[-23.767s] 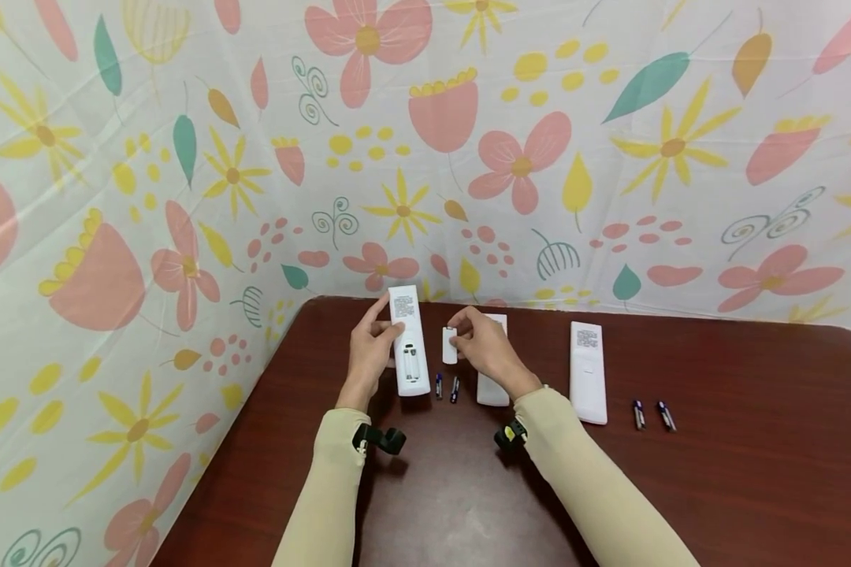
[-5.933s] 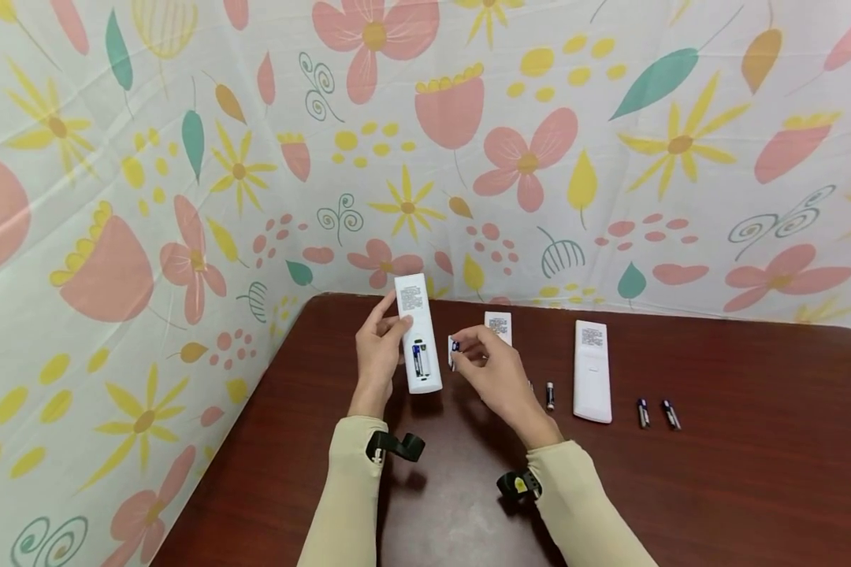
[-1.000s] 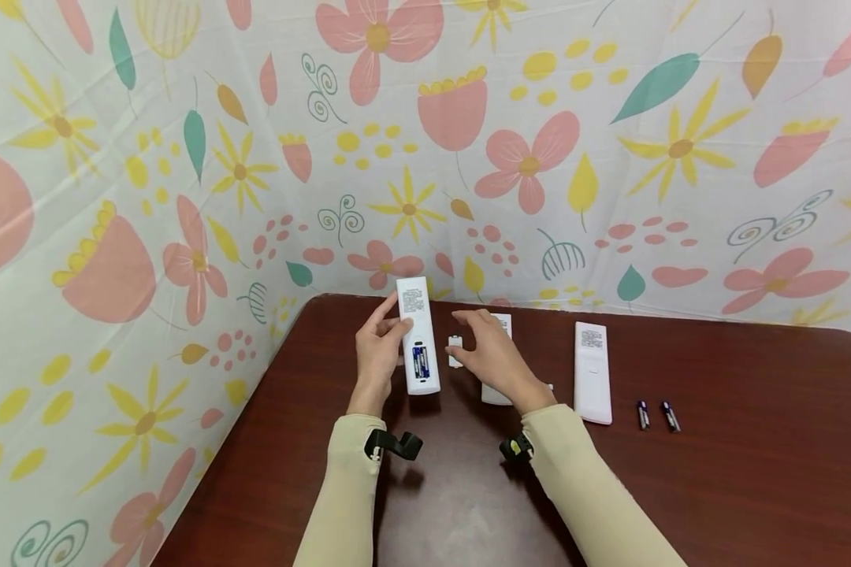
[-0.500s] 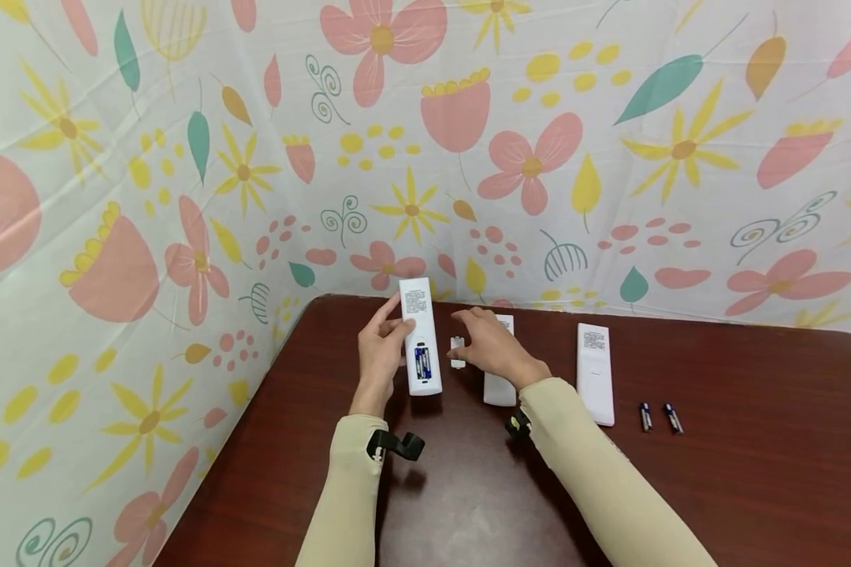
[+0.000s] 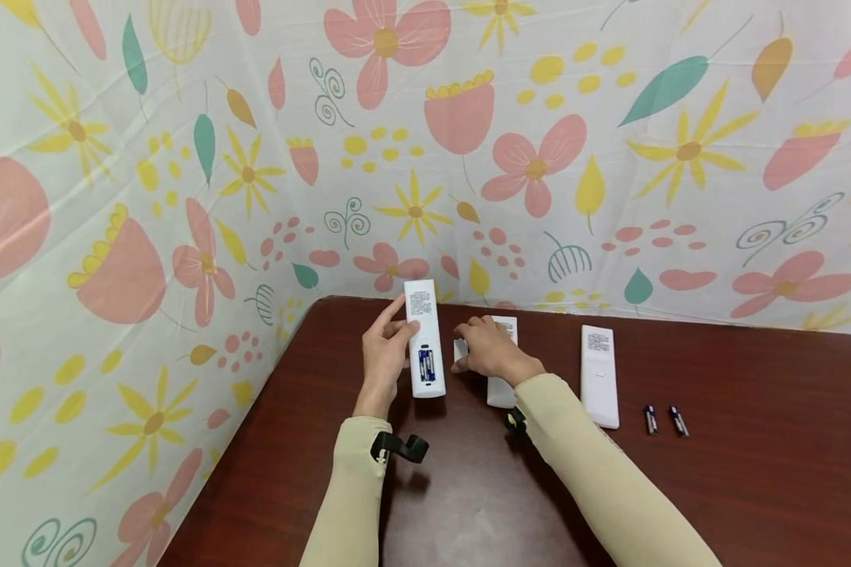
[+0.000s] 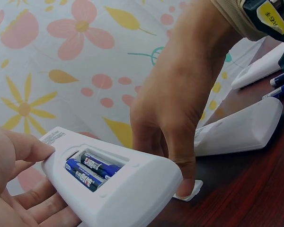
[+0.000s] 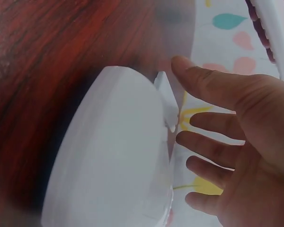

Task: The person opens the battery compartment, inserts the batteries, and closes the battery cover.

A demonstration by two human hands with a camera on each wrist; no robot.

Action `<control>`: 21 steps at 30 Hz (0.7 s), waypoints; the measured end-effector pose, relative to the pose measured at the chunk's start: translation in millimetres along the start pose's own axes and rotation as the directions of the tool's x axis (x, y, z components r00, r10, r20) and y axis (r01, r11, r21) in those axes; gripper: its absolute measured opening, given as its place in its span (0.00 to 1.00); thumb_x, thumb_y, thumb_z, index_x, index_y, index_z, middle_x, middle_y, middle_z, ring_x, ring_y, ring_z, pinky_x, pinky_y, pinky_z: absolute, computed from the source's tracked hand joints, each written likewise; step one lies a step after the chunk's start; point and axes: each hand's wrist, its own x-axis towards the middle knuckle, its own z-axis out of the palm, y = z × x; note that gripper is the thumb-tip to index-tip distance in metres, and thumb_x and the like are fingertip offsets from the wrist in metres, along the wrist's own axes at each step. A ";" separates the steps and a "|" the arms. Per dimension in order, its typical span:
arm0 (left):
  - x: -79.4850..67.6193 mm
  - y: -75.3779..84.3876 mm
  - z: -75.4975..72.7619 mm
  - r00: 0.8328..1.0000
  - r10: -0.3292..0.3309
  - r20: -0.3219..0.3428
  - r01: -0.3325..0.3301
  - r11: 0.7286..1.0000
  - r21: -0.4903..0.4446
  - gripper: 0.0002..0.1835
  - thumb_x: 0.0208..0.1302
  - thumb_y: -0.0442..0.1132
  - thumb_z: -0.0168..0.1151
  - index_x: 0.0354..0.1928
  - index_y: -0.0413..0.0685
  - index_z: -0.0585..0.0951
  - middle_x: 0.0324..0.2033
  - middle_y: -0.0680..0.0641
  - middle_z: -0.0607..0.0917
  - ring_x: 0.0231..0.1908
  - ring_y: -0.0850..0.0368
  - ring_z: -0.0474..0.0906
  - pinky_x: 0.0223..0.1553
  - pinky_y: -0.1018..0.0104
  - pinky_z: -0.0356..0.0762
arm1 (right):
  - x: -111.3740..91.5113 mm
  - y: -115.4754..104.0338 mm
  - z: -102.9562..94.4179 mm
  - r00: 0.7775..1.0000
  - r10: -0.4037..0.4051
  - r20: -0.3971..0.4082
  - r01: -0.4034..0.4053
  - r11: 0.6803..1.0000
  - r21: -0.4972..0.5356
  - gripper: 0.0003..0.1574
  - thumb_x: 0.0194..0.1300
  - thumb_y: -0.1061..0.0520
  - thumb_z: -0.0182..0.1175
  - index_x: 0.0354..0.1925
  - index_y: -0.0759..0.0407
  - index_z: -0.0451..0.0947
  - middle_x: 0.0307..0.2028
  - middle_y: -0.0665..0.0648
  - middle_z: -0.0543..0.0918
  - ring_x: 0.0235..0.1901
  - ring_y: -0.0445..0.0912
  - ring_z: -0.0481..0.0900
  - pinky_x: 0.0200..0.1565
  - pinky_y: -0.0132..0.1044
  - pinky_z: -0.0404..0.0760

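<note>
My left hand (image 5: pixel 384 354) holds a white remote control (image 5: pixel 420 331) back up, thumb on its back. Its battery compartment is uncovered, with two blue batteries (image 6: pixel 92 170) side by side in it. Just right of it, a small white battery cover (image 5: pixel 459 351) lies on the table. My right hand (image 5: pixel 489 348) reaches down over this cover, thumb at its edge in the left wrist view. The right wrist view has the fingers loosely bent and spread near the cover (image 7: pixel 166 101). A second white remote (image 5: pixel 502 390) lies partly hidden under the right hand.
A third white remote (image 5: pixel 599 378) lies back up farther right, with two batteries (image 5: pixel 664 421) beside it. Two more batteries (image 6: pixel 280 85) show between the second and third remotes in the left wrist view. A flowered cloth (image 5: pixel 539 157) hangs behind the brown table (image 5: pixel 752 488).
The held remote's compartment had one blue battery 5.9 s ago, with another in the right hand; now both are inside. Within the last second the right hand closed in over the cover.
</note>
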 end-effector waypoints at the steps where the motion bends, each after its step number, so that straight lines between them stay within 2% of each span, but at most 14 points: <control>1: 0.0 -0.1 0.1 1.000 0.002 0.002 -0.002 1.000 0.000 0.27 0.75 0.36 0.67 0.71 0.70 0.81 0.47 0.43 0.85 0.42 0.45 0.87 0.31 0.59 0.87 | 0.4 0.4 0.5 1.000 0.001 0.001 -0.001 1.000 0.000 0.40 0.63 0.46 0.80 0.65 0.64 0.80 0.62 0.66 0.79 0.64 0.64 0.71 0.67 0.64 0.70; 5: -0.1 -0.5 0.1 1.000 0.007 0.010 -0.006 1.000 -0.006 0.27 0.75 0.36 0.67 0.71 0.72 0.81 0.47 0.43 0.85 0.42 0.44 0.87 0.31 0.57 0.87 | 1.4 1.5 1.9 1.000 0.006 0.009 -0.006 1.000 0.005 0.40 0.63 0.46 0.80 0.65 0.64 0.81 0.61 0.65 0.79 0.63 0.63 0.71 0.68 0.63 0.69; 14: 0.0 -0.3 0.7 1.000 0.014 0.002 -0.014 1.000 0.008 0.27 0.75 0.35 0.68 0.70 0.72 0.82 0.46 0.43 0.85 0.39 0.49 0.87 0.30 0.58 0.86 | 4.2 3.8 2.7 1.000 0.010 0.027 -0.010 1.000 -0.004 0.39 0.64 0.46 0.79 0.66 0.63 0.81 0.61 0.65 0.78 0.61 0.62 0.70 0.67 0.62 0.69; 21: 0.5 -0.9 1.3 1.000 0.010 0.000 -0.010 1.000 0.015 0.27 0.75 0.35 0.68 0.70 0.72 0.82 0.46 0.43 0.85 0.40 0.49 0.87 0.31 0.57 0.87 | 7.0 6.4 5.0 1.000 0.015 0.014 -0.015 1.000 0.012 0.37 0.62 0.46 0.81 0.62 0.64 0.84 0.57 0.64 0.79 0.57 0.60 0.71 0.63 0.59 0.72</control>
